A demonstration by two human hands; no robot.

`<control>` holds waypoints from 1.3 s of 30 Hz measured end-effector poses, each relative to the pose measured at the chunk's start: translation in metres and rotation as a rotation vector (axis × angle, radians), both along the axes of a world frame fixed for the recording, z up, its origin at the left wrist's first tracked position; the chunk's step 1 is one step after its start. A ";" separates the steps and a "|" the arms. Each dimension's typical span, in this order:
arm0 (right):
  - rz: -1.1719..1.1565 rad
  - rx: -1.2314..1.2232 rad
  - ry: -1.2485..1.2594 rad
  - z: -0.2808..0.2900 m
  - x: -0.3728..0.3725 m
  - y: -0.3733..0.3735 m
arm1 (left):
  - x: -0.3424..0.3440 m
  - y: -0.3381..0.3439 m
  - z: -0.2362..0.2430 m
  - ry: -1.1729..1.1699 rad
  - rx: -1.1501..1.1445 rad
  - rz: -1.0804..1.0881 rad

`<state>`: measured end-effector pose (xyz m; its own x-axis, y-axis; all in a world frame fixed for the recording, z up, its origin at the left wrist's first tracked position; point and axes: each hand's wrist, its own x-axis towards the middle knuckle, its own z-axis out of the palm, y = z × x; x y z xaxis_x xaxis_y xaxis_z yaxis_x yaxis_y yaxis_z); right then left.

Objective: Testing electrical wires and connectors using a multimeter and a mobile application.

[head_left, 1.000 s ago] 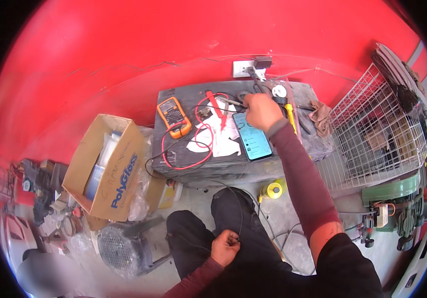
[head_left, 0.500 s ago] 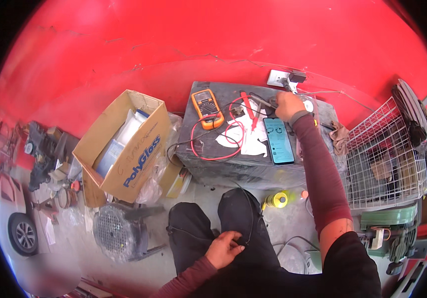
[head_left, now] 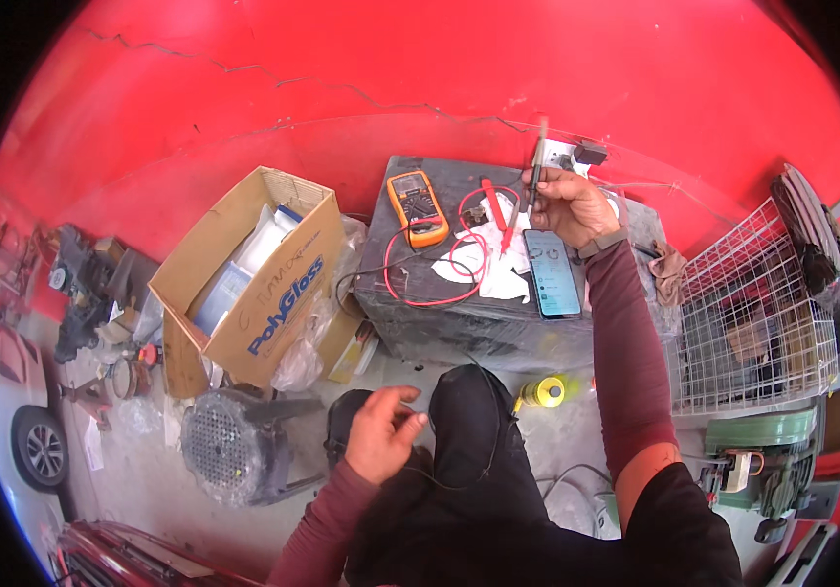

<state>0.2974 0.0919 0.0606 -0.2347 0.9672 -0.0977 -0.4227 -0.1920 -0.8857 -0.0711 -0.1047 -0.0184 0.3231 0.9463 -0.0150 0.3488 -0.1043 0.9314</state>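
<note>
Your right hand (head_left: 576, 203) is closed on 1 slim, dark, pen-like tool (head_left: 535, 181), gripped at the fingertips, roughly upright, above the back of the dark worktop (head_left: 430, 308). Tip end is blurred, seen in front of the red wall near the white socket (head_left: 558, 152). Your left hand (head_left: 383, 437) hangs over your lap, fingers loosely apart, nothing visible in it; 1 thin cable (head_left: 495, 421) runs across your trousers, ends unclear.

Progress, as judged from this view: the tool is picked up and off the worktop, but no contact between it and any part shows. The orange multimeter (head_left: 419, 207) lies on the worktop, its red lead looped out and 1 red probe (head_left: 492, 201) resting on white paper (head_left: 504, 281), in neither hand. Phone (head_left: 551, 274) lies beside the paper, screen lit. No finished join visible; can't tell how much is left.
</note>
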 end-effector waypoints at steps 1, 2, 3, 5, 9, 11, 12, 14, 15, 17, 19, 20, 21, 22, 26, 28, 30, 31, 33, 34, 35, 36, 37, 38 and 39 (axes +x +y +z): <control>0.008 0.049 0.016 -0.003 0.000 0.002 | -0.002 0.004 0.004 0.011 0.003 0.011; 0.015 0.098 0.030 -0.006 0.001 0.004 | -0.003 0.005 0.004 0.015 0.000 0.007; 0.004 0.111 -0.020 -0.002 -0.003 0.007 | -0.005 0.007 0.005 0.012 0.002 0.025; -0.103 0.164 -0.252 -0.003 -0.016 0.004 | -0.007 0.006 0.002 0.013 0.003 0.041; -0.253 0.350 -0.909 -0.010 -0.030 0.009 | -0.009 -0.005 -0.011 -0.006 -0.014 0.029; -0.281 0.394 -1.072 -0.026 -0.027 0.016 | -0.008 -0.008 -0.012 -0.002 -0.030 0.009; -0.279 0.396 -1.073 -0.032 -0.023 0.018 | -0.008 -0.009 -0.013 -0.004 -0.032 -0.006; -0.051 0.622 -1.474 -0.044 -0.015 0.024 | -0.005 -0.012 -0.014 -0.008 -0.032 -0.018; 0.092 0.683 -1.469 -0.047 -0.022 0.027 | -0.005 -0.013 -0.014 -0.011 -0.031 -0.017; 0.088 0.773 -1.597 -0.048 -0.025 0.026 | -0.006 -0.015 -0.013 -0.012 -0.027 -0.013; 0.081 0.871 -1.768 -0.037 -0.034 0.022 | -0.008 -0.017 -0.012 -0.008 -0.040 -0.018; 0.084 0.878 -1.765 -0.036 -0.036 0.023 | -0.009 -0.019 -0.011 -0.008 -0.038 -0.011; 0.132 0.855 -1.776 -0.033 -0.036 0.027 | -0.011 -0.019 -0.011 0.002 -0.037 -0.013; 0.180 0.834 -1.787 -0.031 -0.035 0.029 | -0.012 -0.019 -0.011 0.011 -0.036 -0.015; 0.129 0.991 -1.685 -0.042 -0.015 0.041 | -0.016 -0.023 -0.014 -0.013 -0.038 0.013; 0.010 1.036 -1.667 -0.027 -0.015 0.041 | -0.018 -0.025 -0.013 -0.011 -0.031 0.014; -0.042 0.987 -1.676 -0.012 -0.020 0.047 | -0.018 -0.027 -0.014 -0.017 -0.034 0.025; -0.110 0.975 -1.615 -0.005 -0.025 0.050 | -0.018 -0.028 -0.014 -0.021 -0.038 0.026; -0.225 1.043 -1.526 0.007 -0.035 0.052 | -0.019 -0.030 -0.013 -0.016 -0.031 0.026; -0.224 1.046 -1.524 0.014 -0.043 0.050 | -0.019 -0.030 -0.013 -0.011 -0.024 0.026; -0.215 1.018 -1.514 0.021 -0.051 0.047 | -0.019 -0.030 -0.012 -0.010 -0.023 0.028; -0.208 0.990 -1.506 0.025 -0.054 0.045 | -0.017 -0.030 -0.011 -0.008 -0.013 0.028; -0.208 0.992 -1.507 0.024 -0.053 0.046 | -0.016 -0.029 -0.010 -0.005 -0.003 0.027; -0.062 1.001 -1.628 0.021 -0.051 0.047 | -0.015 -0.027 -0.009 -0.006 -0.002 0.027; 0.092 1.003 -1.744 0.018 -0.050 0.047 | -0.014 -0.025 -0.009 -0.009 0.003 0.022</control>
<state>0.2473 0.1391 0.0789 -0.5449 0.8060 0.2311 0.8220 0.5679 -0.0428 -0.0848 -0.1295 -0.0271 0.3021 0.9532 -0.0097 0.3426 -0.0991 0.9342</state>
